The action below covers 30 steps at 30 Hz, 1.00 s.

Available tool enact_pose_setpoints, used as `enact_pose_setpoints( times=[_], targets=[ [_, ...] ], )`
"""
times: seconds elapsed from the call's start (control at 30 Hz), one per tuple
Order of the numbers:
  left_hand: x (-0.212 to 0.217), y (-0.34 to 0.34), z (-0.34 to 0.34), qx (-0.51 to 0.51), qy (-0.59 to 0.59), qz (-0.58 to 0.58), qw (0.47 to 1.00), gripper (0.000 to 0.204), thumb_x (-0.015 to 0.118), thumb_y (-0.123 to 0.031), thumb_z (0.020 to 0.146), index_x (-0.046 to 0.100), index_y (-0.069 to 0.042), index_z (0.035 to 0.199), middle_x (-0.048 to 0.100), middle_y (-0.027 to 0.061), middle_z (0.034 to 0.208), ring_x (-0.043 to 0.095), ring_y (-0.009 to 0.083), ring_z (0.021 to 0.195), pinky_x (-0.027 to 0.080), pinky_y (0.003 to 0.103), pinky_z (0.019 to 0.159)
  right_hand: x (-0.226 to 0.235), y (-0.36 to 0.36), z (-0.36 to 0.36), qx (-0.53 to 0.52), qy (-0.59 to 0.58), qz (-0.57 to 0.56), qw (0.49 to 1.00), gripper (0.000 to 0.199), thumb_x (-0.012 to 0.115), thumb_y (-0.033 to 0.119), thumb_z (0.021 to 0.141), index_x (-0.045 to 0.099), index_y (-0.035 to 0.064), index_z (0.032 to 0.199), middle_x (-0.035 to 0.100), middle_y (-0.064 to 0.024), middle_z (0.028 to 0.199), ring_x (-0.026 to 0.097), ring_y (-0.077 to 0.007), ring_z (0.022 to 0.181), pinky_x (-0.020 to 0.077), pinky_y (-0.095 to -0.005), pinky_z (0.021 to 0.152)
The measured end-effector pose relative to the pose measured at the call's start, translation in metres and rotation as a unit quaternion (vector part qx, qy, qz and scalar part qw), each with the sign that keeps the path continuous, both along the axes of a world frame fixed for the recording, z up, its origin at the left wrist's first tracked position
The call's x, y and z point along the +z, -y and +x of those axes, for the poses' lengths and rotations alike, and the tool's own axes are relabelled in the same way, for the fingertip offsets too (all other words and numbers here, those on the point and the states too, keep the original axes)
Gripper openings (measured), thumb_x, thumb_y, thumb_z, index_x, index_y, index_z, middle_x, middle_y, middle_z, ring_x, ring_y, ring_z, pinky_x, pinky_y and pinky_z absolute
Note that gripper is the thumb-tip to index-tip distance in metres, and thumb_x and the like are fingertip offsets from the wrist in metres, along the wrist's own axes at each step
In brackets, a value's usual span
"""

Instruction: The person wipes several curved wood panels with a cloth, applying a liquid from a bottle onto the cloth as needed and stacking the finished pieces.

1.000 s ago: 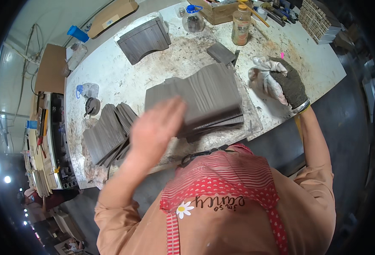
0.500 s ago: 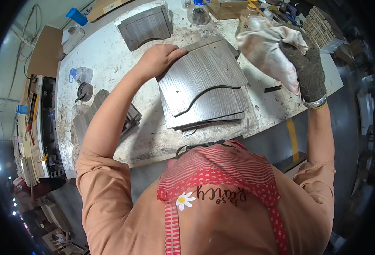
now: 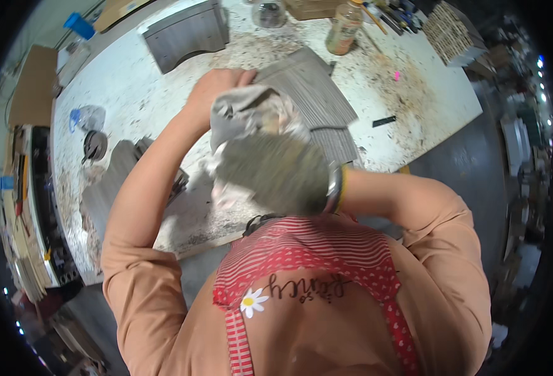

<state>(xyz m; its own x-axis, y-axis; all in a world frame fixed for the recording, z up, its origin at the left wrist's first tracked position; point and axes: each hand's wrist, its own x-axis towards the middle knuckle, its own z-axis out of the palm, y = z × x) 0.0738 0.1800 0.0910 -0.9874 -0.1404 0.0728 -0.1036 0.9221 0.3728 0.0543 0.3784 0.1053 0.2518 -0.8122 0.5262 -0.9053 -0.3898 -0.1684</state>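
Grey wood-grain panels (image 3: pixel 308 84) with a curved cutout edge lie stacked on the white table in front of me. My left hand (image 3: pixel 214 88), bare, is closed on the far left edge of the stack; its fingertips are partly hidden. A dark grey-green work glove covers my right hand (image 3: pixel 276 172), blurred by motion. It grips a crumpled, stained white rag (image 3: pixel 251 113) over the near left part of the stack, hiding much of the panels. Whether the rag touches the panel I cannot tell.
Another stack of grey panels (image 3: pixel 186 37) stands at the far side, and more panels (image 3: pixel 110 185) lie by my left forearm. On the stained table (image 3: pixel 408 119) are a black strip (image 3: pixel 384 121), a bottle with an orange cap (image 3: pixel 344 28) and a clear plastic container (image 3: pixel 88 118).
My right hand has swung the rag from the far right, above the table, leftward and nearer, over the panel stack. My left hand stays at the stack's edge. The view has shifted slightly.
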Motion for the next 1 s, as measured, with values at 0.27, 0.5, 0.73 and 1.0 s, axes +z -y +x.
enact_pose_setpoints(
  times=[0.27,0.5,0.73,1.0],
  targets=[
    [0.017,0.004,-0.005,0.010,0.022,0.059,0.998,0.046,0.045,-0.041,0.095,0.064,0.000,0.096,0.065,0.0228,0.085,0.062,0.0393,0.081,0.048,0.044,0.075,0.020,-0.107,-0.173,-0.421,0.130,0.174,0.881,0.021,0.057,0.020,0.085,0.065,0.0082,0.100,0.064,-0.0138,0.090,0.063,-0.0246,0.079,0.0498,-0.0370,0.076],
    [0.063,0.019,-0.030,-0.012,-0.030,0.173,0.984,0.042,0.053,-0.036,0.093,0.061,0.000,0.113,0.066,0.0137,0.100,0.061,0.0212,0.094,0.046,0.033,0.088,0.004,-0.141,-0.187,-0.323,0.212,0.106,0.916,0.026,0.060,0.020,0.081,0.063,0.0055,0.103,0.061,-0.0159,0.105,0.059,-0.0322,0.095,0.0467,-0.0392,0.083],
    [0.090,0.128,-0.028,0.109,0.013,0.232,0.967,0.033,0.053,-0.030,0.097,0.060,0.000,0.109,0.059,-0.0036,0.091,0.050,0.0043,0.084,0.042,0.020,0.077,0.000,-0.144,-0.180,-0.421,0.378,0.119,0.816,0.027,0.057,0.019,0.086,0.060,-0.0025,0.102,0.066,-0.0122,0.091,0.061,-0.0191,0.086,0.0452,-0.0317,0.079],
    [0.014,0.228,-0.033,0.137,0.001,0.024,0.990,0.035,0.062,-0.033,0.087,0.064,-0.008,0.112,0.067,0.0143,0.105,0.063,0.0283,0.099,0.047,0.036,0.086,-0.035,-0.140,-0.178,-0.436,0.397,0.130,0.797,0.032,0.062,0.017,0.084,0.059,-0.0049,0.108,0.067,-0.0144,0.096,0.061,-0.0210,0.088,0.0460,-0.0319,0.081]
  ],
)
